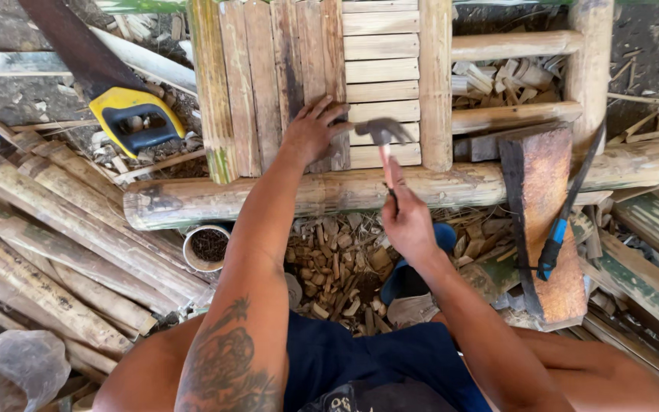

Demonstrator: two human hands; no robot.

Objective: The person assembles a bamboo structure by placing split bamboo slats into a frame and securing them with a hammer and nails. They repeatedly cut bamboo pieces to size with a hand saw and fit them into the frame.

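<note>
My left hand [313, 130] presses flat on the bamboo slats [284, 69] of a frame lying across a thick bamboo pole [268, 197]. Its fingers rest at the edge of the short horizontal slats [381, 69]. My right hand [407, 221] grips the wooden handle of a hammer [384, 133], whose metal head hovers just above the slats beside my left fingertips.
A yellow-and-blue handled saw [133, 114] lies at the left. Bamboo poles [47, 229] are stacked at lower left, next to a small tin of nails [207, 246]. A rusty machete with a blue handle [554, 244] rests on a wood block [547, 214] at right. Bamboo offcuts [337, 267] litter the ground.
</note>
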